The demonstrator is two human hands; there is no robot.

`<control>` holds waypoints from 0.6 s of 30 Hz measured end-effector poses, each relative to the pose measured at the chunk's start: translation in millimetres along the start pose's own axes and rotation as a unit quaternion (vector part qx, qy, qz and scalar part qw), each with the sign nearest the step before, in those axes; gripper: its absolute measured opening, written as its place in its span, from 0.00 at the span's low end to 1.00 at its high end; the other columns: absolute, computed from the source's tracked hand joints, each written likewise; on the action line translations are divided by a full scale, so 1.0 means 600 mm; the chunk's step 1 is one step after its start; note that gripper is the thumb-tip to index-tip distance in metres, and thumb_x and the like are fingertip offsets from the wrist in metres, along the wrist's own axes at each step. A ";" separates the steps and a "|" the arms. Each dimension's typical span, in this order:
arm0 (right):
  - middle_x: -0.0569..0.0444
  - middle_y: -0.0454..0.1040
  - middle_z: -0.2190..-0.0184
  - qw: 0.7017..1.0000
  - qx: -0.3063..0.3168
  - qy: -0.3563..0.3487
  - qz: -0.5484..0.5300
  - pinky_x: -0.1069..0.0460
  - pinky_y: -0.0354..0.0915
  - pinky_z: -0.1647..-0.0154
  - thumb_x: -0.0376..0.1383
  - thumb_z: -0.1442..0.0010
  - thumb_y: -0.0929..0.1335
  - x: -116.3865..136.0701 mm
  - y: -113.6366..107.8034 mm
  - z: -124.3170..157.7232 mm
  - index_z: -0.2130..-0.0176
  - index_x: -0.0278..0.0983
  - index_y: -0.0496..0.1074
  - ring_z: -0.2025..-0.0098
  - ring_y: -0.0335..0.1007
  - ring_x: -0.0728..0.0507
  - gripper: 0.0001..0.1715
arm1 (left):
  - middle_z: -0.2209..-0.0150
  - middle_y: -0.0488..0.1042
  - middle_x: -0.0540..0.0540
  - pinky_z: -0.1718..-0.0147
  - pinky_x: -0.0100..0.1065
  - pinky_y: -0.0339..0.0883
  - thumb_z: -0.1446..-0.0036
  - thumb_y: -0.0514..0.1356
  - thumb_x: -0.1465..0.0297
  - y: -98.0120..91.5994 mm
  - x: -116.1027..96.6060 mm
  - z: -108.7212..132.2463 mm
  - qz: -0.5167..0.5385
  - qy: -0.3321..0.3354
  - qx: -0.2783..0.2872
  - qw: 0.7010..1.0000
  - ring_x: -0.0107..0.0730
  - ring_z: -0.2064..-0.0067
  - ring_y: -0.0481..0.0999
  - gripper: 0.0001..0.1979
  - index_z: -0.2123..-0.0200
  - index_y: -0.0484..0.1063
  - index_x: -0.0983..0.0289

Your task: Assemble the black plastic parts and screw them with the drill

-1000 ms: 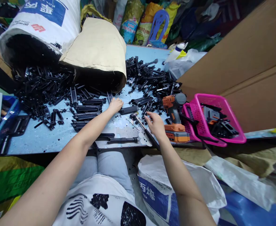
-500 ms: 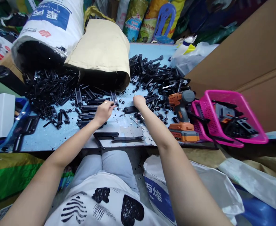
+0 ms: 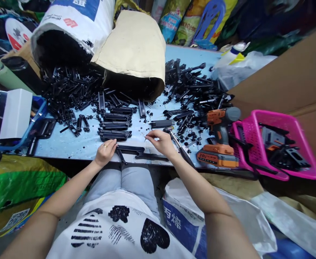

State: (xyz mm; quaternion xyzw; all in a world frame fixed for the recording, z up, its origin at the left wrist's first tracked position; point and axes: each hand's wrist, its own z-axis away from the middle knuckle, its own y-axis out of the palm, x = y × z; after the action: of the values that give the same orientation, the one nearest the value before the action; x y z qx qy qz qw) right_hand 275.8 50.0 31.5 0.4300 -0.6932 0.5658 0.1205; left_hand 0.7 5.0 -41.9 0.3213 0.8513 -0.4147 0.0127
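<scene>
Head cam: left hand (image 3: 105,153) is right by a black bracket's (image 3: 132,149) left end at the table's (image 3: 68,145) front edge, can't tell if it's gripping. Right hand (image 3: 160,142) has fingertips bunched narrow, can't tell on what. Then hammer (image 3: 180,146), orange drill (image 3: 219,138), pink basket (image 3: 257,140).

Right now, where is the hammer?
In the head view, the hammer lies on the blue tabletop, right of centre, between the right hand and the orange-and-grey cordless drill.
</scene>
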 end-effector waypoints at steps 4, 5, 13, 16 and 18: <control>0.52 0.75 0.72 1.000 0.018 -0.004 -0.014 0.52 0.66 0.67 0.45 0.39 0.64 0.014 0.014 0.046 0.70 0.38 0.72 0.69 0.71 0.47 0.15 | 0.63 0.77 0.61 0.60 0.37 0.75 0.39 0.55 0.71 -0.009 0.003 0.003 0.010 0.044 0.029 0.999 0.37 0.61 0.79 0.11 0.55 0.71 0.66; 0.52 0.75 0.72 1.000 0.016 -0.016 -0.008 0.52 0.67 0.66 0.43 0.38 0.64 0.013 0.017 0.052 0.70 0.38 0.72 0.69 0.71 0.47 0.14 | 0.63 0.77 0.61 0.60 0.38 0.75 0.39 0.55 0.72 -0.011 0.003 0.003 0.005 0.048 0.030 0.998 0.37 0.61 0.79 0.10 0.55 0.71 0.66; 0.48 0.75 0.64 0.993 0.020 -0.084 0.080 0.49 0.69 0.59 0.39 0.35 0.61 -0.003 0.041 0.079 0.61 0.38 0.74 0.61 0.72 0.45 0.13 | 0.65 0.77 0.61 0.63 0.37 0.75 0.40 0.55 0.75 -0.013 -0.007 -0.011 -0.012 0.099 0.006 0.995 0.36 0.63 0.78 0.10 0.55 0.70 0.68; 0.47 0.75 0.62 0.991 0.050 -0.088 0.088 0.48 0.69 0.59 0.38 0.35 0.60 -0.011 0.046 0.093 0.58 0.39 0.74 0.60 0.71 0.44 0.15 | 0.64 0.77 0.61 0.61 0.38 0.75 0.40 0.55 0.74 -0.012 -0.008 -0.012 0.020 0.089 0.034 0.995 0.36 0.61 0.78 0.11 0.54 0.70 0.67; 0.46 0.74 0.60 0.991 0.046 -0.088 0.086 0.47 0.69 0.58 0.38 0.35 0.60 -0.006 0.049 0.095 0.55 0.39 0.73 0.59 0.70 0.43 0.15 | 0.62 0.77 0.61 0.59 0.39 0.74 0.40 0.54 0.74 -0.012 -0.009 -0.009 0.042 0.082 0.050 0.994 0.37 0.59 0.77 0.12 0.52 0.69 0.66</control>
State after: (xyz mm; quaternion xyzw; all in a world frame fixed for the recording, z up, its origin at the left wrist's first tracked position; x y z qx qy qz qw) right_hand 274.8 0.8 -9.8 0.4222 -0.7090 0.5648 -0.0102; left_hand 2.2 2.5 -31.8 0.3900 0.8134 -0.4280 -0.0560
